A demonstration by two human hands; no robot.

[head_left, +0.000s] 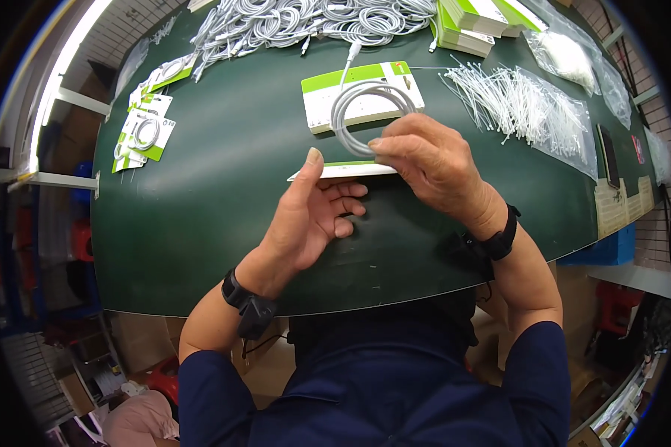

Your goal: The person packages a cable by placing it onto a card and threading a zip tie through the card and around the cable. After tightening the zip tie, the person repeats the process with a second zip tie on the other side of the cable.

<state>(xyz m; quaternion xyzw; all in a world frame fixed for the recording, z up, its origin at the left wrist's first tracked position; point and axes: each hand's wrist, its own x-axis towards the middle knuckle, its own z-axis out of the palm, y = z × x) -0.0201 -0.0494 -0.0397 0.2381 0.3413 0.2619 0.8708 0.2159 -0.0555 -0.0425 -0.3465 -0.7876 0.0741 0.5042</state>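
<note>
The cable point(338, 119) looks smooth plastic, the held card point(354, 171) paper, the tabletop point(201, 216) semi-glossy.

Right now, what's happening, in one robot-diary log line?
left hand: thumb at card; right hand: pinching coiled cable; nearby: card stack, white zip ties

The green table point(201, 238) bears cables point(313, 22), stacked cards point(320, 110) — and zip ties point(492, 97).

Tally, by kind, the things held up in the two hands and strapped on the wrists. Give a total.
Grey coiled cable: 1
Flat white card with green strip: 1
Black wrist straps: 2
Total: 4
</note>
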